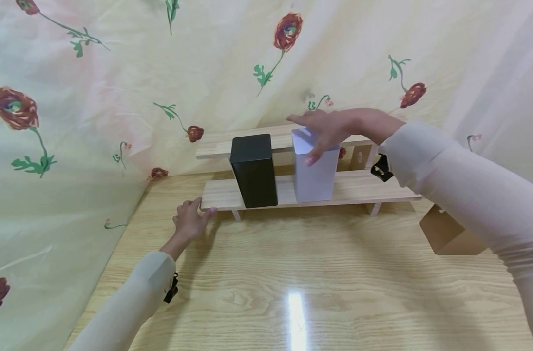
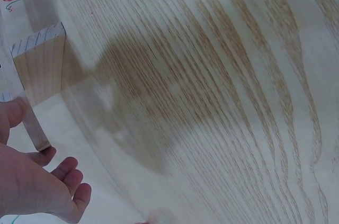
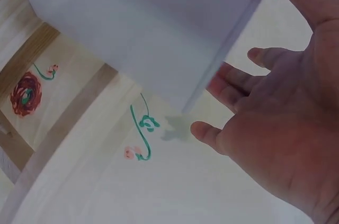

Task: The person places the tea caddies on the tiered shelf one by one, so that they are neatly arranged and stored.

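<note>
A two-tier wooden shelf (image 1: 354,187) stands against the patterned cloth. At its left end, my left hand (image 1: 190,219) holds the lower board, thumb on one side and index finger on the other; the left wrist view shows the board's end (image 2: 36,128) between them. A black box (image 1: 254,173) stands upright on the lower board. To its right stands a white box (image 1: 315,175), also upright. Above the white box's top is my right hand (image 1: 330,127), fingers spread, thumb by the front edge. In the right wrist view, other fingers (image 3: 233,83) pass partly behind the box.
A brown box-like object (image 1: 452,234) sits on the wood-grain table (image 1: 266,273), right of the shelf and partly under the right sleeve. Floral cloth (image 1: 231,58) hangs behind the shelf and along the left side.
</note>
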The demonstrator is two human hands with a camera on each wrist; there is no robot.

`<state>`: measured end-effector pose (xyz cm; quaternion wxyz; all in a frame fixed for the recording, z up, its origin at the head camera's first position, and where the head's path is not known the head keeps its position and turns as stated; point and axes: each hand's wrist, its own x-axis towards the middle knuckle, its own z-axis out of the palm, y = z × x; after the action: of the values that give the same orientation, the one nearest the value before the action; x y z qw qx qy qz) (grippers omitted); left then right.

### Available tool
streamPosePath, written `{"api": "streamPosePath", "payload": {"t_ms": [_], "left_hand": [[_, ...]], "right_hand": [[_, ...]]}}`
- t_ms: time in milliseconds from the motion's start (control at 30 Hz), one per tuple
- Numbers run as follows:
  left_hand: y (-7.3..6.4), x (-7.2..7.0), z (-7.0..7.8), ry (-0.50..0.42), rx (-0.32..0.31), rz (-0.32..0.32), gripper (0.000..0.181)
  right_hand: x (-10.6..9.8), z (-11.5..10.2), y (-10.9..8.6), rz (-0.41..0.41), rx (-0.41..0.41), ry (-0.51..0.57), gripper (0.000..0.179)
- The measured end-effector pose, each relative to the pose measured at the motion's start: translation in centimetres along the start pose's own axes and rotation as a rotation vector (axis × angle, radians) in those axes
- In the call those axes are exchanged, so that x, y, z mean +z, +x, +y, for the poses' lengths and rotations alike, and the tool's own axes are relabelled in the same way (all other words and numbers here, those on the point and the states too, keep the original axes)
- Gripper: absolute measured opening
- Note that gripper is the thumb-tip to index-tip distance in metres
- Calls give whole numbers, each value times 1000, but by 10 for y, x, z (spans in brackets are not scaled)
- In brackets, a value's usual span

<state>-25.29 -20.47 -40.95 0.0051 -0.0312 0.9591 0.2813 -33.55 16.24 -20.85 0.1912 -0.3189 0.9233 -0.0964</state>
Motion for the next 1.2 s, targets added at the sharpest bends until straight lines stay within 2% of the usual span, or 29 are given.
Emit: {"api": "streamPosePath", "payload": {"t_ms": [267,567,1000,1200], "left_hand": [[2,-4,2,-4,16,12,69],[0,-6,1,21,8,-11,70],[-3,-8,-1,23,9,-21,70],[-4,-7,-1,29,10,-25,70]], "right_hand": [[-10,4,-29,24,-9,-27,118],[-7,18,-68,23,17,-16,113],[19,42,-114,152,-13,-14,106],[28,50,-132,180,3,-3,105]]}}
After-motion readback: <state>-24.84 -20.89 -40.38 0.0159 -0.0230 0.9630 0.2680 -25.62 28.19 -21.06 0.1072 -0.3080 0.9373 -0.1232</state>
